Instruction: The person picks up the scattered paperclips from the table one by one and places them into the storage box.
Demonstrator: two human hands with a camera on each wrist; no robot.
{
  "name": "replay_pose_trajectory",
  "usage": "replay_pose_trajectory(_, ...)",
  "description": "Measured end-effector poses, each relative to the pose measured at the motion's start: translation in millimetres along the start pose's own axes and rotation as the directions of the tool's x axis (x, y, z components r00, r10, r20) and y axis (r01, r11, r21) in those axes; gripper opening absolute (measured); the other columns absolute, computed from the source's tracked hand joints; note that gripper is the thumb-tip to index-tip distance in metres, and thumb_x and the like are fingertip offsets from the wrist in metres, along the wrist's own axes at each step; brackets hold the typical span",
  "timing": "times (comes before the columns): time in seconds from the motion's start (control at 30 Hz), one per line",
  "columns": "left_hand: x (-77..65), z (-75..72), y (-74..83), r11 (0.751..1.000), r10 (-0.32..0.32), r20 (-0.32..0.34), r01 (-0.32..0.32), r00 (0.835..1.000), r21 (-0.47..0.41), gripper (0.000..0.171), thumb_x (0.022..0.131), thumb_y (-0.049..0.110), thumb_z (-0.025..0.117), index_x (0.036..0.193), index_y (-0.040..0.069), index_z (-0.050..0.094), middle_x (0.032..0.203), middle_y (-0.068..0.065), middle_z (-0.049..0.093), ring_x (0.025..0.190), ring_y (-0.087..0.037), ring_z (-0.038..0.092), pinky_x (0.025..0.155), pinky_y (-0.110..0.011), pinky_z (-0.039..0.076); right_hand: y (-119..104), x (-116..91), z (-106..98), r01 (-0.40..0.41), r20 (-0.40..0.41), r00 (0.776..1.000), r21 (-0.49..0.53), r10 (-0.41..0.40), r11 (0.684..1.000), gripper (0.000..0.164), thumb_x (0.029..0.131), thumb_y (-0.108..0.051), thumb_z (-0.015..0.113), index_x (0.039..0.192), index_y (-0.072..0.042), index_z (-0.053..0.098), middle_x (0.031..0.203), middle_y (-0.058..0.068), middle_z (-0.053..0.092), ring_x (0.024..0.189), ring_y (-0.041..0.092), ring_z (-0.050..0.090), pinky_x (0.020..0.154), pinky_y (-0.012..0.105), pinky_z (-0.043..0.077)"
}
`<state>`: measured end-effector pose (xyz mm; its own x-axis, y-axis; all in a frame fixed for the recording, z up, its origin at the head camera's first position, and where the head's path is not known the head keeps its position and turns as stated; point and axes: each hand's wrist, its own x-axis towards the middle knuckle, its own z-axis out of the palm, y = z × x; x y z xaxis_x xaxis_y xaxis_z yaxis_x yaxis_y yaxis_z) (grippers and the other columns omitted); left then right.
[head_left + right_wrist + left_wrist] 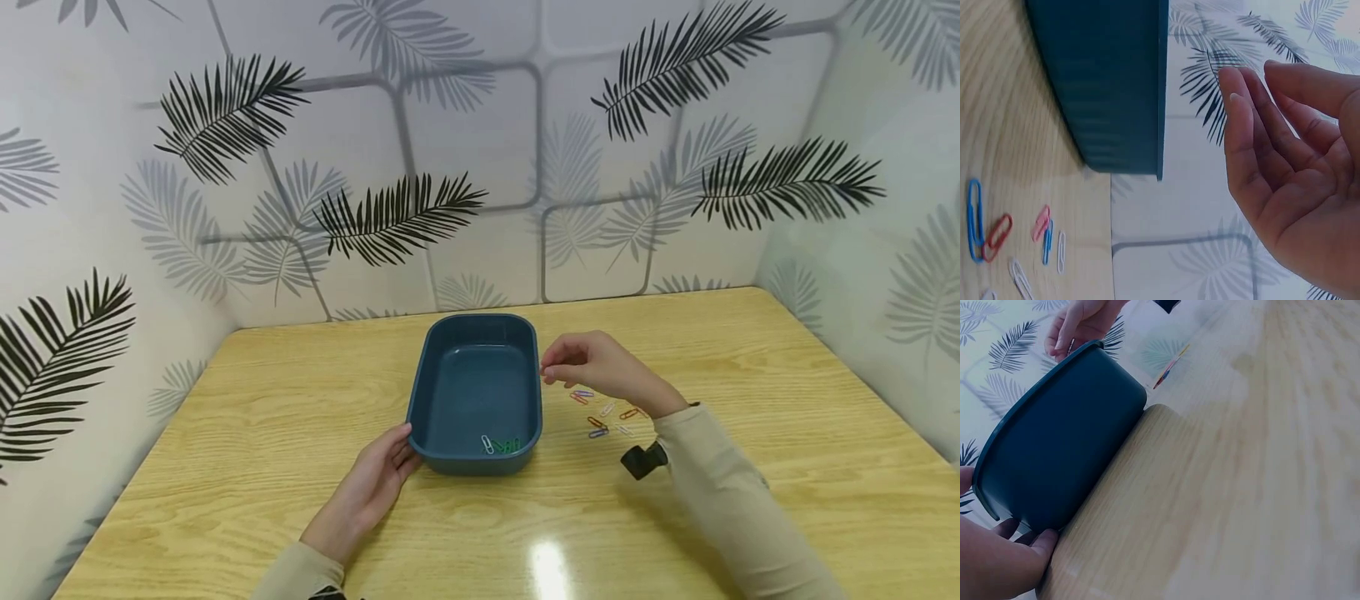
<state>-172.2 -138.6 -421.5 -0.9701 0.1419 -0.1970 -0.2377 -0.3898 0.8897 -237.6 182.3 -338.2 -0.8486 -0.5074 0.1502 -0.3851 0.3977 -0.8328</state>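
A dark blue plastic tray [476, 468] stands on the table. My left hand [375, 483] holds its near left corner, thumb at the rim and fingers against the outer wall. Inside, at the near end, lie a white paper clip [487, 445] and several green paper clips [506, 447]. My right hand [600, 367] hovers just outside the right rim, fingers bent. The right wrist view shows a gap between its thumb and fingers, with nothing visible in it. Below this hand, loose paper clips [597, 433] in red, blue, pink and white are scattered on the table.
The light wooden table [300, 392] meets a wall [480, 250] with a leaf pattern at its back edge. A black wrist-worn device [643, 459] juts from under the right sleeve. Light glares on the wood [549, 571] near the front.
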Motion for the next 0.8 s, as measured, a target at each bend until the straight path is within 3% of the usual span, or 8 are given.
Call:
replay_pose_trajectory(0.33,-1.5,0.3,-0.3,1.000,-0.001,0.004,0.001,1.000,-0.006,0.045,0.100,0.013,0.047,0.138,-0.011,0.040,0.125,-0.011,0.058,0.115,-0.018,0.053,0.100,-0.031,0.042,19.1,-4.8,-24.2,-0.055,-0.067,0.996,-0.063,0.050,0.997,0.012,0.094,-0.008,0.064,0.101,0.001,0.066,0.097,0.015,0.068,0.088,0.023,0.066,0.076,0.043,0.055)
replay_pose_trajectory(0.47,-1.9,-1.3,-1.7,1.000,0.006,0.015,-0.006,1.000,-0.004,0.047,0.100,0.014,0.047,0.138,-0.012,0.039,0.125,-0.011,0.058,0.116,-0.018,0.053,0.100,-0.032,0.042,29.8,-7.8,-37.3,-0.104,-0.107,0.990,-0.092,0.094,0.990,0.013,0.094,-0.008,0.063,0.102,0.001,0.065,0.100,0.016,0.067,0.093,0.033,0.064,0.079,0.049,0.054)
replay_pose_trajectory(0.8,0.6,-1.2,-2.0,1.000,0.007,0.004,-0.007,1.000,0.003,0.046,0.100,0.014,0.047,0.138,-0.011,0.040,0.127,-0.012,0.056,0.116,-0.018,0.052,0.100,-0.031,0.042,63.3,-15.5,-62.1,-0.211,-0.127,0.974,-0.221,0.187,0.952,0.018,0.093,-0.007,0.064,0.104,0.007,0.063,0.095,0.013,0.067,0.090,0.036,0.063,0.076,0.045,0.055)
